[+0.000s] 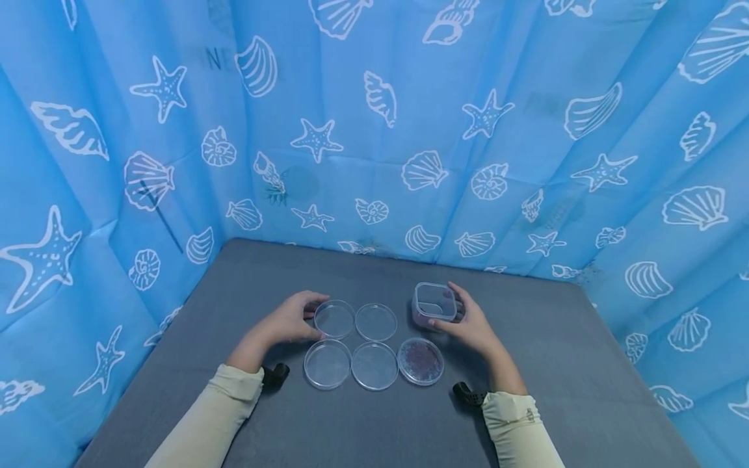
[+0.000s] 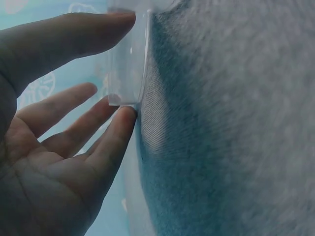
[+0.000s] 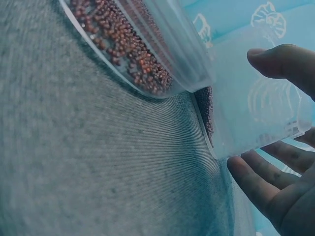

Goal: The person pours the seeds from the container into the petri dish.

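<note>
My left hand (image 1: pixel 291 320) holds a clear petri dish (image 1: pixel 335 319) at the back left of a group, thumb on the near side and fingers on the far side. In the left wrist view, the dish wall (image 2: pixel 127 73) lies between the thumb and a fingertip. On the right, my right hand (image 1: pixel 473 328) grips a square clear plastic container (image 1: pixel 434 302) by its side. Small dark brown grains (image 3: pixel 205 110) show low in this container. Directly in front of it sits a petri dish with reddish-brown grains (image 1: pixel 420 361) spread inside.
More clear petri dishes, such as the back-middle one (image 1: pixel 376 322) and the front-left one (image 1: pixel 328 364), lie in two rows on the grey cloth-covered table (image 1: pixel 363 432). Behind and beside the table hangs a blue curtain (image 1: pixel 351 188) with white shell prints.
</note>
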The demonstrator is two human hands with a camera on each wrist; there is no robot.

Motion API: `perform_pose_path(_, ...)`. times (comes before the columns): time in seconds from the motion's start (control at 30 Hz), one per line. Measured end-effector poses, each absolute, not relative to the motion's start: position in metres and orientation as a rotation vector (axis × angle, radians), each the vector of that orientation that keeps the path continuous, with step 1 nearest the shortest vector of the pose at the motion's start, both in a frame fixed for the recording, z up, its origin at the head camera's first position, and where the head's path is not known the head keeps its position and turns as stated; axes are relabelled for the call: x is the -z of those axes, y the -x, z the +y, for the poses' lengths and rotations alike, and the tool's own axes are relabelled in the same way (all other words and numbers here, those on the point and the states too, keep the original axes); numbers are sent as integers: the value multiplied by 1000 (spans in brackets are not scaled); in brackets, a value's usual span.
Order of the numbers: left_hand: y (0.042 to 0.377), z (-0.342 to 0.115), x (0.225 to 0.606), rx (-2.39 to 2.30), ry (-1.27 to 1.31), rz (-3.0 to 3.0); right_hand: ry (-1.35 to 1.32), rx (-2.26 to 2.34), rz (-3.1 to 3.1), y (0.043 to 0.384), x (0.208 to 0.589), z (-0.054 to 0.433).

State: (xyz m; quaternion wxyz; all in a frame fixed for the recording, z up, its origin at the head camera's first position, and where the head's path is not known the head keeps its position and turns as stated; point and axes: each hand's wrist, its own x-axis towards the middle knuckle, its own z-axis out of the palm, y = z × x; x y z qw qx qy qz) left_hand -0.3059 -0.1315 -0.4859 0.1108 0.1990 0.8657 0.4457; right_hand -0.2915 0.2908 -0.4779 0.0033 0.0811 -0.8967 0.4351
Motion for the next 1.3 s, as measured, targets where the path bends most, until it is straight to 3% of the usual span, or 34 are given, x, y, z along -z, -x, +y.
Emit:
perform_pose_path(0.6, 311, -123, 484, -1281, -541, 2536, -239, -1371, -2804, 293, 479, 294)
perform_pose_path(1.3, 316, -129, 491, -1174, -715, 2543, -297, -1440, -2771, 292, 479, 291)
